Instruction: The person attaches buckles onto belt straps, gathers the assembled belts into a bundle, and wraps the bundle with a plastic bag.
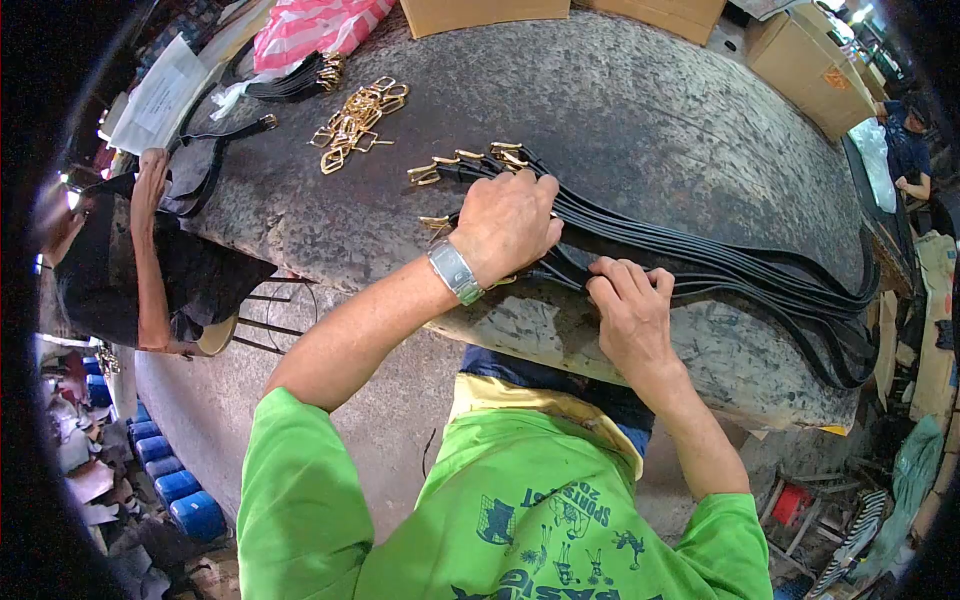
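Long, flat black gold-buckled straps run under the left grip, clasping some; the right grip pinches one.

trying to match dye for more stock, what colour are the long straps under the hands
The long straps are black, shown best in the head view.

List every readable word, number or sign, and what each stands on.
"SPORTS": green shirt, rest of word unclear.
"20": same shirt, further digits unclear.
"ASIG": same shirt, lower, first letter unclear.
Too small or blurred: white sheet, watch, orange mark on cardboard box.
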### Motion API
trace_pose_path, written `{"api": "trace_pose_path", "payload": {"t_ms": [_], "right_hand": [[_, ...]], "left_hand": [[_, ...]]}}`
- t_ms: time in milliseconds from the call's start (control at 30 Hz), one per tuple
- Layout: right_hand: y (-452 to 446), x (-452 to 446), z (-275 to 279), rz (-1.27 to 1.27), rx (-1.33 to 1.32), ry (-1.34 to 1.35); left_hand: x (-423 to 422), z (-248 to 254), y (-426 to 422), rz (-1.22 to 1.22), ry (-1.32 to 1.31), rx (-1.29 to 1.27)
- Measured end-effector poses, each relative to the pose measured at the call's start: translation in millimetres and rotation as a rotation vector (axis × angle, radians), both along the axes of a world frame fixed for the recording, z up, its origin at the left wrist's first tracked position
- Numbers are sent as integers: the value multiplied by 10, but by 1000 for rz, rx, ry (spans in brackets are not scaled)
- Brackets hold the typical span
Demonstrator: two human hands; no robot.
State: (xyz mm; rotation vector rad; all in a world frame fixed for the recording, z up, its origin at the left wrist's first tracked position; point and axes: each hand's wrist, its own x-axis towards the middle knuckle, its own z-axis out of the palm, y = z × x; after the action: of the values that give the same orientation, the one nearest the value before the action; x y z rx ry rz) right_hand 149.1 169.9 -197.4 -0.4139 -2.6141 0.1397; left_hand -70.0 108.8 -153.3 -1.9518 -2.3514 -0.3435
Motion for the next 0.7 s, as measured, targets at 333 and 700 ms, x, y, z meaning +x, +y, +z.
{"api": "trace_pose_path", "payload": {"t_ms": [333, 700], "right_hand": [[-26, 147, 20, 47, -36, -7], [-100, -226, -3, 168, -5, -25]], "left_hand": [[-72, 66, -125, 202, -109, -42], [-673, 21, -845, 184, -277, 358]]}}
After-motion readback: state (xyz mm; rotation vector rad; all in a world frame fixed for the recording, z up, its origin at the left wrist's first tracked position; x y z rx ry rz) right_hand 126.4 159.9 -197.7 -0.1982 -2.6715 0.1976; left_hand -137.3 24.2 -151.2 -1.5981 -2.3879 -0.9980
